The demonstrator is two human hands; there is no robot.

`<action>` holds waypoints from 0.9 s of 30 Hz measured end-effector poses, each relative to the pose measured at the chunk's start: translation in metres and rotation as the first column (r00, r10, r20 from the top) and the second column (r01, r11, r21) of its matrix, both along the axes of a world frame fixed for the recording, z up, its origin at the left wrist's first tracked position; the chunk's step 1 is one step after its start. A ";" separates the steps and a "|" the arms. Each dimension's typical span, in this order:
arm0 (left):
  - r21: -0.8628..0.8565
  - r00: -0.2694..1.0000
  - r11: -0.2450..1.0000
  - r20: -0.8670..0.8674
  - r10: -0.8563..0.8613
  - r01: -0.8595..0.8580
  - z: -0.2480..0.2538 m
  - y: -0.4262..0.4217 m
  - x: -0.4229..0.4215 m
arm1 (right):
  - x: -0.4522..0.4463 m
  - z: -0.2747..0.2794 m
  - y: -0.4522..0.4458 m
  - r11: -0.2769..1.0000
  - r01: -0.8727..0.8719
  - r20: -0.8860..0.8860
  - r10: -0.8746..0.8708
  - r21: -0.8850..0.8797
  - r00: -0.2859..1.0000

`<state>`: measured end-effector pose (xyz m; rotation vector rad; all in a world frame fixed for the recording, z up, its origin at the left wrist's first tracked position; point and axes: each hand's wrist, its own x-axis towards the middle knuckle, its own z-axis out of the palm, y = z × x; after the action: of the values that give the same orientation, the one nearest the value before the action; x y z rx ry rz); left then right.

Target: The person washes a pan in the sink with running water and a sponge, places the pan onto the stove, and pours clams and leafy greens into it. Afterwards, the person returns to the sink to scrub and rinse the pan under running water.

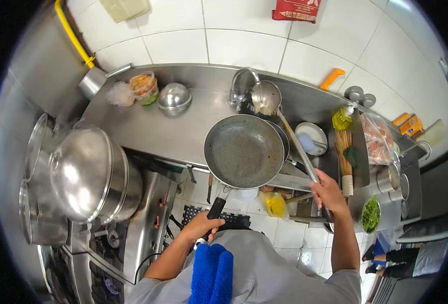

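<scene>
As left hand (205, 226) grips round grey pan (243, 151), black handle (217, 207) pointing bottom-centre, right hand (329, 192) clasps long metal ladle (298, 146). Bowl (266, 97) points upper-centre.

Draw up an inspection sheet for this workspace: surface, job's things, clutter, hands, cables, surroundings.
Surface: steel counter with a sink section.
Job's things: frying pan, inside facing up; ladle, bowl end near the tap.
Clutter: food tub, metal bowl, pump bottle, greens.
Hands: left grips the pan's handle; right grips the ladle's.
Cables: thin black cord beside the stove; its ends unclear.
Surroundings: large lidded pot at left; another person at far right.
</scene>
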<state>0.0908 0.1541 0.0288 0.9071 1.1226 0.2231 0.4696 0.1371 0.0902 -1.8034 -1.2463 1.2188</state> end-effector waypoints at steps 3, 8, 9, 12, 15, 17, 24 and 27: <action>-0.006 1.000 1.000 -0.005 -0.027 0.027 -0.006 0.020 0.005 | -0.027 0.010 -0.002 0.986 0.118 -0.461 -0.159 -0.118 0.873; -0.043 0.993 0.998 0.117 -0.031 0.036 -0.012 0.048 0.012 | -0.059 0.009 0.001 0.943 0.127 -0.895 -0.331 -0.307 0.298; -0.043 0.990 0.998 0.135 -0.033 0.039 -0.014 0.053 0.011 | -0.066 0.009 0.003 0.955 0.085 -0.941 -0.295 -0.285 0.166; -0.030 0.987 0.996 0.143 -0.077 0.082 -0.019 0.064 0.007 | -0.087 0.020 0.005 0.950 0.134 -0.926 -0.307 -0.283 0.220; -0.033 0.983 0.995 0.159 -0.092 0.099 -0.016 0.070 0.006 | -0.099 0.028 0.003 0.932 0.188 -0.893 -0.352 -0.309 0.280; -0.059 0.982 0.995 0.174 -0.072 0.084 -0.013 0.070 0.008 | -0.103 0.036 0.001 0.915 0.149 -0.888 -0.400 -0.374 0.229; -0.090 0.977 0.993 0.205 -0.053 0.073 -0.006 0.071 0.014 | -0.092 0.043 0.000 0.903 0.076 -0.879 -0.429 -0.423 0.207; -0.097 0.981 0.993 0.187 -0.055 0.074 -0.006 0.068 0.017 | -0.087 0.027 -0.002 0.909 0.067 -0.897 -0.416 -0.411 0.146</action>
<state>0.1078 0.2226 0.0229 0.8120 0.9238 0.1894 0.3825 0.1352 0.1170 -0.8085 0.0490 1.9024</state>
